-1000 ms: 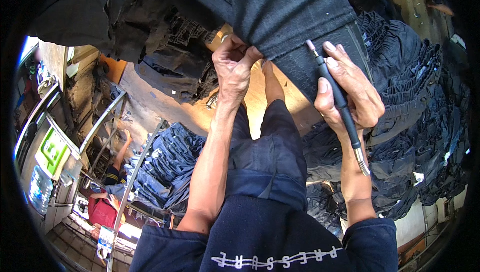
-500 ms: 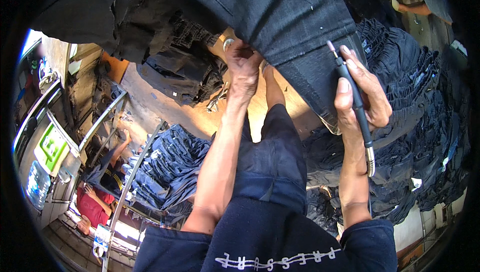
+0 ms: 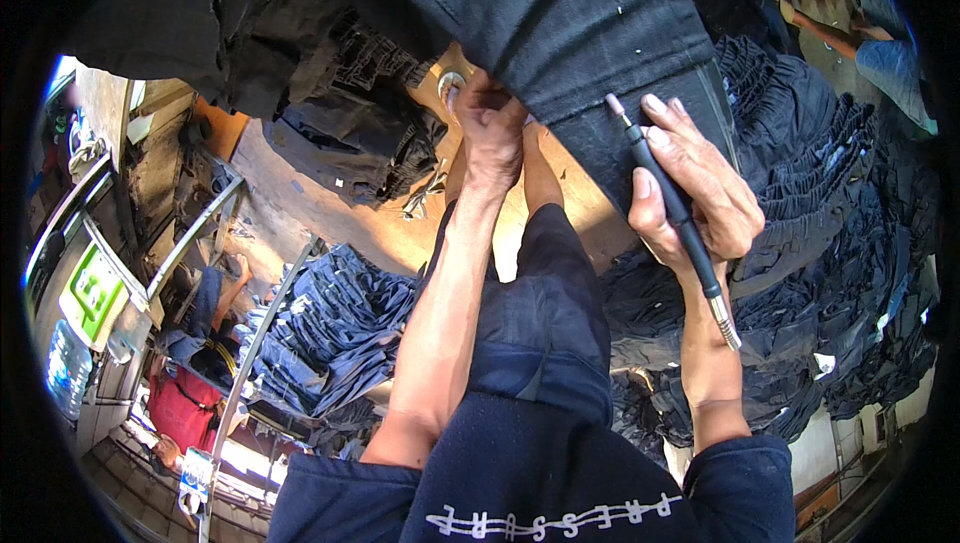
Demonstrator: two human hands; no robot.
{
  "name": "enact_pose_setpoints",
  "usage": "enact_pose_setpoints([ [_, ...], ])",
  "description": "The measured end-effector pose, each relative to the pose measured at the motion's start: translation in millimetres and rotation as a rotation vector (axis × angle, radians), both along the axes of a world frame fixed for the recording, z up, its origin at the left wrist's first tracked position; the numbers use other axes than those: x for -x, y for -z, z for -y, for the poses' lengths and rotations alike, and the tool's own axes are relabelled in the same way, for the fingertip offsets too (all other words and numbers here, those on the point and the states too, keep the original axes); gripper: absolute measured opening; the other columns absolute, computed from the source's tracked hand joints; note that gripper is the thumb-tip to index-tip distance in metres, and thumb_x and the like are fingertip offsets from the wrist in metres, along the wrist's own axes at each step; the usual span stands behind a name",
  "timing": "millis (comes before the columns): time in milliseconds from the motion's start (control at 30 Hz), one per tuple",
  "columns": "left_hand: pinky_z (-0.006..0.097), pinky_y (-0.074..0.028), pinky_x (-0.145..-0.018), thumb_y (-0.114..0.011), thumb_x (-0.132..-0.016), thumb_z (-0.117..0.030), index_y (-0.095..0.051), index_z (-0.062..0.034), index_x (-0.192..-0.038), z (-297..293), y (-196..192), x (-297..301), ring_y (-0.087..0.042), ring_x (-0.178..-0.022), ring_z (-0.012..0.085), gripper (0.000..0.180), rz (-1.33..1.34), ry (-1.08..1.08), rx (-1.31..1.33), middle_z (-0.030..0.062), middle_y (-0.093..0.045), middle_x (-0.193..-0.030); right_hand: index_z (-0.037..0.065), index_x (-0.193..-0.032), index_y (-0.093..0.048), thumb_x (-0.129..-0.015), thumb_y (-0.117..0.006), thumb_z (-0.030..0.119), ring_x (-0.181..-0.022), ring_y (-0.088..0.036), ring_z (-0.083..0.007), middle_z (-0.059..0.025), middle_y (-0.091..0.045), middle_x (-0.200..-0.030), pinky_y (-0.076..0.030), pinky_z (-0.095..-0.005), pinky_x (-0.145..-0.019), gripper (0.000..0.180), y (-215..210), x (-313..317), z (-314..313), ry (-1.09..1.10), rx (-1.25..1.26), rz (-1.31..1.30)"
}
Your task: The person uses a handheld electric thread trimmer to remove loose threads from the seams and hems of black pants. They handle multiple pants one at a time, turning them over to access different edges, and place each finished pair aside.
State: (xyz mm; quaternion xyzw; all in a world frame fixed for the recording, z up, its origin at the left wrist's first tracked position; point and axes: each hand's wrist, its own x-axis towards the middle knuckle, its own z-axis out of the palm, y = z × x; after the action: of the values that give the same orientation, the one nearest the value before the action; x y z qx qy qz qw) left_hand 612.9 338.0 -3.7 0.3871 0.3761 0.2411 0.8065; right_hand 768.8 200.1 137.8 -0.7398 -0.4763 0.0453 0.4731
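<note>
A dark denim garment [image 3: 580, 28], apparently a trouser leg, stretches across the top middle, its stitched hem band toward the right. At its lower left edge my left hand [image 3: 492, 143] is closed on the cloth, with the fingertips partly hidden. My right hand [image 3: 722, 193] is wrapped round a slim black rotary tool handpiece [image 3: 668, 181], with a pinkish grinding tip and a metal spring at its lower end. That tip lies over the garment near the hem seam; whether it touches the cloth I cannot tell.
Stacks of dark elastic-waist garments [image 3: 810, 153] rise on the right. Folded blue-black garments [image 3: 335, 318] lie behind a metal rail [image 3: 262, 343] at lower left. More dark clothing [image 3: 345, 148] lies on the floor. A person in red [image 3: 185, 408] is at far left; another's legs [image 3: 825, 33] show at upper right.
My right hand has moved left with the rotary tool, bringing its tip further over the hem area. My left hand still grips the cloth edge, nearly in the same place.
</note>
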Motion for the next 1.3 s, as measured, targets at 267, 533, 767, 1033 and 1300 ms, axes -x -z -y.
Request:
enact_pose_setpoints([
  [267,0.042,-0.052,-0.118,-0.067,-0.101,0.001,-0.066,-0.0011,-0.142,-1.0,5.3,3.6,-0.069,-0.131,0.0239,0.041,0.009,-0.008,0.001,0.0114,-0.073,-0.142,-0.013,-0.109,-0.077,-0.089,-0.074,0.002,-0.111,-0.080,-0.0447,-0.0321,-0.080,-0.106,-0.062,-0.0574,-0.105,0.026,0.0,-0.1,4.0,0.027,0.008,-0.004],
  [533,0.041,-0.054,-0.115,-0.084,-0.099,-0.013,-0.068,-0.0042,-0.142,-2.3,13.4,9.0,-0.070,-0.130,0.0238,0.047,0.132,-0.020,0.035,0.0097,-0.074,-0.141,-0.013,-0.112,-0.077,-0.090,-0.075,0.001,-0.113,-0.079,-0.0452,-0.0317,-0.080,-0.107,-0.061,-0.0582,-0.106,0.026,1.4,0.3,6.1,0.071,0.001,-0.014],
  [767,0.042,-0.055,-0.115,-0.078,-0.102,-0.007,-0.069,-0.0027,-0.140,-1.3,16.2,9.4,-0.071,-0.128,0.0242,0.039,0.174,-0.033,0.018,0.0107,-0.075,-0.139,-0.012,-0.118,-0.076,-0.091,-0.076,0.000,-0.117,-0.078,-0.0453,-0.0329,-0.079,-0.114,-0.059,-0.0589,-0.109,0.030,3.6,2.0,10.1,0.108,0.005,-0.030],
  [1033,0.041,-0.056,-0.114,-0.077,-0.103,-0.007,-0.070,-0.0019,-0.138,-3.0,12.1,11.0,-0.072,-0.126,0.0237,0.036,0.112,-0.009,0.043,0.0112,-0.075,-0.139,-0.010,-0.122,-0.074,-0.092,-0.077,0.002,-0.118,-0.077,-0.0452,-0.0334,-0.078,-0.117,-0.059,-0.0567,-0.109,0.032,4.9,2.1,12.6,0.161,0.025,-0.009],
  [1300,0.042,-0.054,-0.115,-0.082,-0.101,-0.016,-0.070,-0.0036,-0.137,-2.1,11.8,11.1,-0.071,-0.128,0.0235,0.040,0.138,-0.025,0.057,0.0093,-0.075,-0.139,-0.007,-0.123,-0.075,-0.095,-0.078,0.006,-0.121,-0.076,-0.0438,-0.0325,-0.078,-0.121,-0.059,-0.0534,-0.110,0.031,6.7,1.7,15.6,0.207,0.036,-0.036],
])
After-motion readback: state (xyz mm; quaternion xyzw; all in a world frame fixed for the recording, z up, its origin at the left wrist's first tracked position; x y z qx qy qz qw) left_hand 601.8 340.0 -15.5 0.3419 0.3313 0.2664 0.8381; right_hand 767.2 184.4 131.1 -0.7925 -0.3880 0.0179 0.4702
